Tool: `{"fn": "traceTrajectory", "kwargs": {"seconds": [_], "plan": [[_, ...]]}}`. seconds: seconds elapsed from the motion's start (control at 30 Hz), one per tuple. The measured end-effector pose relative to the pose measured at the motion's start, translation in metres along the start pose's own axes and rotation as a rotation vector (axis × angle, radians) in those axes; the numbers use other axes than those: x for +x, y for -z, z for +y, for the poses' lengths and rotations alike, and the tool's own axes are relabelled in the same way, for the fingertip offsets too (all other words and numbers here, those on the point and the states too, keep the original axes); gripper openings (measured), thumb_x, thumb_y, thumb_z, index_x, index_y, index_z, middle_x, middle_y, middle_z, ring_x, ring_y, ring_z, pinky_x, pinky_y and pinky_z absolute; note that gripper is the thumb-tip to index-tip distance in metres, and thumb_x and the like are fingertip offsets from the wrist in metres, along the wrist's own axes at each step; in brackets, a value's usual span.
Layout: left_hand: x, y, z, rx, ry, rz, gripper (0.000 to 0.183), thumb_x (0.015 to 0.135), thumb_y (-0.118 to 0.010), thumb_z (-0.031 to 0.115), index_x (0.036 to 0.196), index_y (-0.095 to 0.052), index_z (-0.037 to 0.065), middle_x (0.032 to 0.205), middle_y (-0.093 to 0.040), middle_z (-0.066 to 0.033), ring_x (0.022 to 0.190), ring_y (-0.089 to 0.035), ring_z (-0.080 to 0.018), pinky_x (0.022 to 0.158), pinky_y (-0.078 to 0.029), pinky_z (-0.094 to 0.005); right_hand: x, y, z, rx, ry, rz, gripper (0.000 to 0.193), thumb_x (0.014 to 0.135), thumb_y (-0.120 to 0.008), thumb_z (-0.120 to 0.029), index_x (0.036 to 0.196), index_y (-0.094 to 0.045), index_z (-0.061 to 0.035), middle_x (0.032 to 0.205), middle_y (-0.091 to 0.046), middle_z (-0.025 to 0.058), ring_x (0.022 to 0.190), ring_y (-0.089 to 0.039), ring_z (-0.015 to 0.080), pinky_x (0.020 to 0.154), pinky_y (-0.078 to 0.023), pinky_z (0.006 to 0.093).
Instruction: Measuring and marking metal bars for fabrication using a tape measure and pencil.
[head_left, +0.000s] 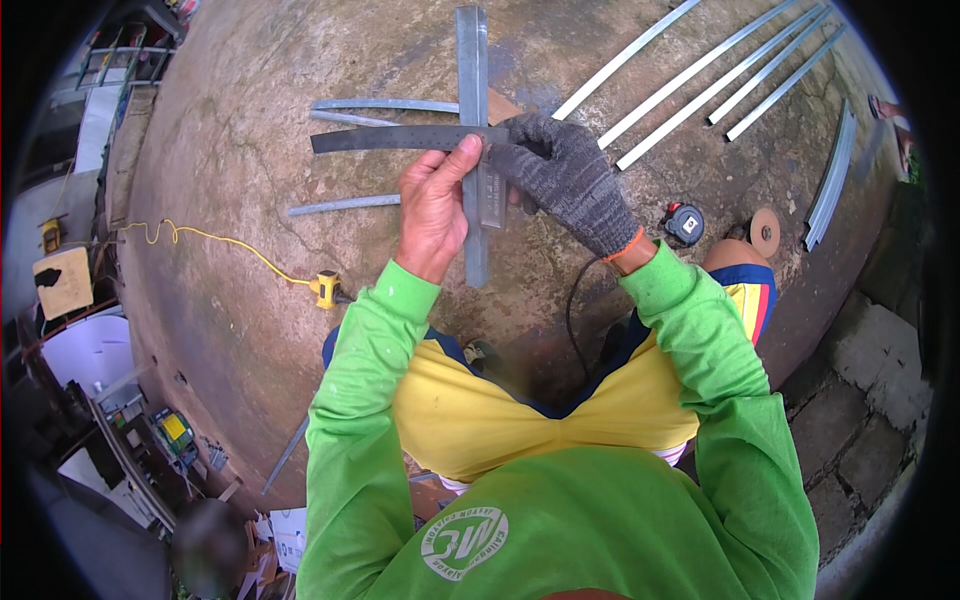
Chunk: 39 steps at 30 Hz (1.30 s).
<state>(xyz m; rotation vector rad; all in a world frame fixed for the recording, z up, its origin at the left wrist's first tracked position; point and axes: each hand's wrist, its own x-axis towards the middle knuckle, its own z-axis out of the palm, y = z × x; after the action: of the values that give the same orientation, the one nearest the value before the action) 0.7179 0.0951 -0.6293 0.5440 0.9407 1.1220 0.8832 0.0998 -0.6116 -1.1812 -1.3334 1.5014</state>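
A grey metal channel [472,75] runs away from me, held just off or near the concrete; I cannot tell which. Across it lies a dark steel square [380,138], its long blade reaching left and its short leg running toward me along the channel. My bare left hand [437,205] is closed, its thumb pressing the blade against the channel while its fingers go underneath. My right hand [570,180], in a dark grey knit glove with an orange cuff, is curled round the square's corner; its fingertips are partly hidden.
Several metal strips, one a pale channel [685,85], lie at the far right, with a bundle of channels [832,175] beyond. A tape measure [684,224] and a brown disc [765,233] sit by my right knee. A yellow cord connector [326,289] lies left; a black cable [570,310] runs between my legs.
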Motion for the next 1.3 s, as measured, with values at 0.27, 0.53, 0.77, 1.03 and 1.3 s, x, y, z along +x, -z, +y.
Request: {"fn": "traceTrajectory", "kwargs": {"seconds": [0.27,0.53,0.77,1.03,1.3], "plan": [[0.007,0.01,-0.004,0.094,-0.1,0.148,0.017,0.08,-0.073,0.004,0.093,-0.067,-0.005,0.089,-0.068,-0.0092,0.081,-0.062,-0.0117,0.075,-0.049,-0.0249,0.01,0.036,-0.02,-0.015,0.105,0.092,0.021,0.091,-0.053,-0.012,0.107,-0.062,-0.0002,0.08,-0.067,0.009,0.058,-0.061,0.008,0.049,-0.048,0.0223],[0.004,0.007,-0.01,0.198,-0.168,0.117,0.02,0.077,-0.075,0.002,0.095,-0.068,-0.004,0.09,-0.068,-0.008,0.081,-0.061,-0.0114,0.076,-0.049,-0.0253,0.014,0.03,-0.011,-0.515,0.38,0.069,0.021,0.082,-0.064,-0.011,0.101,-0.065,-0.0019,0.086,-0.067,0.0174,0.074,-0.068,0.0284,0.065,-0.053,0.0341],[0.004,0.008,-0.01,0.234,-0.183,0.12,0.019,0.077,-0.075,0.001,0.094,-0.068,-0.004,0.089,-0.068,-0.0081,0.08,-0.061,-0.0115,0.076,-0.049,-0.0258,0.015,0.026,-0.01,-0.537,0.4,0.005,0.022,0.081,-0.065,-0.014,0.099,-0.066,-0.0024,0.084,-0.066,0.018,0.076,-0.067,0.0319,0.066,-0.052,0.0363],[0.003,0.007,-0.008,0.282,-0.185,0.14,0.018,0.077,-0.074,0.001,0.093,-0.068,-0.004,0.087,-0.068,-0.0071,0.076,-0.061,-0.0104,0.072,-0.048,-0.0248,0.014,0.024,-0.005,-0.599,0.417,0.016,0.021,0.082,-0.065,-0.017,0.098,-0.066,-0.0045,0.082,-0.065,0.0177,0.076,-0.065,0.0348,0.065,-0.051,0.0406],[0.005,0.015,-0.002,0.373,-0.265,0.164,0.016,0.077,-0.075,0.002,0.091,-0.069,-0.004,0.084,-0.069,-0.0075,0.074,-0.061,-0.0106,0.069,-0.048,-0.0243,0.013,0.044,-0.015,-0.847,0.405,-0.002,0.016,0.083,-0.062,-0.016,0.097,-0.065,-0.0075,0.081,-0.065,0.0176,0.076,-0.064,0.0366,0.065,-0.051,0.0426]]}}
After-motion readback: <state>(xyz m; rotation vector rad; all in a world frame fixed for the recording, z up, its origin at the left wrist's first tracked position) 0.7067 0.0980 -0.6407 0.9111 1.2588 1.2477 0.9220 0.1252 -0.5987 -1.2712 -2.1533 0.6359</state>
